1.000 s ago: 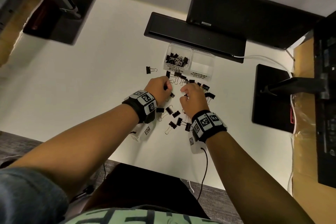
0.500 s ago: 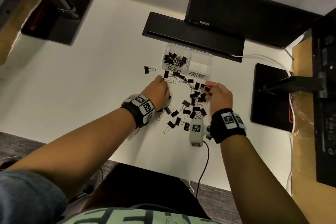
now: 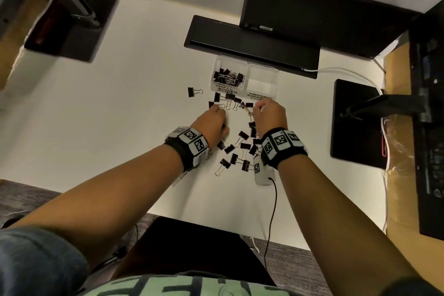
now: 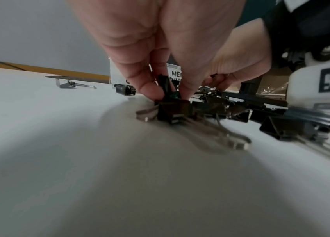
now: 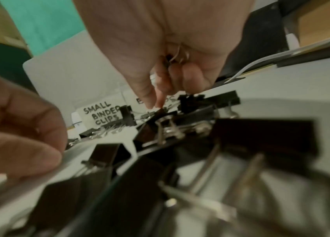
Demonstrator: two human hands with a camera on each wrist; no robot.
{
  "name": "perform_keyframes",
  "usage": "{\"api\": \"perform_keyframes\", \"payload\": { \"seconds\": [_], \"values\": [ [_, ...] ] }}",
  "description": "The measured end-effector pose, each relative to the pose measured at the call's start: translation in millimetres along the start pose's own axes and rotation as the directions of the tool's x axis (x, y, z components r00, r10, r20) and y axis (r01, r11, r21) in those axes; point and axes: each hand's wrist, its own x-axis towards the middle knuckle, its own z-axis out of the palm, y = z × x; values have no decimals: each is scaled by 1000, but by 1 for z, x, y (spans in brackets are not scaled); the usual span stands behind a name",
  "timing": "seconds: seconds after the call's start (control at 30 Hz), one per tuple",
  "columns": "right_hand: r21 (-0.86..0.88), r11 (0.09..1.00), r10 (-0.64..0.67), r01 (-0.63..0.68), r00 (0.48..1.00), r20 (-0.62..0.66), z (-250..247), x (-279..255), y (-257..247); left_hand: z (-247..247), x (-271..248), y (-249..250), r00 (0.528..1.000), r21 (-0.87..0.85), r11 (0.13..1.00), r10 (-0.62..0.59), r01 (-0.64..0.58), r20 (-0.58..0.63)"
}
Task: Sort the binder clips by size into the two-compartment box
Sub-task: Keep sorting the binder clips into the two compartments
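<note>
The right hand has come forward from the loose binder clips to just before the two-compartment box, fingers curled round clips; left hand fingers pinch another; sorting continues.

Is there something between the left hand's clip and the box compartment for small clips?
Nothing tall. The left hand pinches a small clip on the desk; only a few loose clips lie flat before the box, whose top is open.

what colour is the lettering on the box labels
Black handwritten capitals on the white label of the two-compartment box; clearest in the right wrist view.
</note>
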Motion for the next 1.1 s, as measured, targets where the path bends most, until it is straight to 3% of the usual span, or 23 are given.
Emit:
{"api": "perform_keyframes", "payload": {
  "seconds": [0.27,0.37,0.47,0.63,0.77,0.9,1.0,1.1],
  "values": [
    [-307,952,40,-15,997,73,11,6,-17,-18,0,6,992,-185,982,-44,22,-115],
    [-323,946,19,8,996,82,12,4,-18,-33,7,12,979,-279,960,-65,9,-192],
    [-240,971,10,13,996,93,10,1,-16,-51,21,18,961,-319,948,-69,-20,-267],
    [131,991,18,-30,996,91,-4,1,-19,-78,56,25,934,-265,963,-62,-36,-352],
    [331,934,55,-130,972,227,-24,15,-40,-87,74,27,950,-202,979,-27,-39,-312],
    [522,823,59,-227,946,318,-37,34,-66,-83,75,19,956,-116,991,28,-64,-292],
    [500,850,24,-167,960,280,-37,48,-80,-76,67,9,937,-86,994,35,-69,-348],
    [321,947,-48,-23,976,212,-27,60,-90,-66,53,0,921,-140,990,-44,-11,-387]
  ]
}}
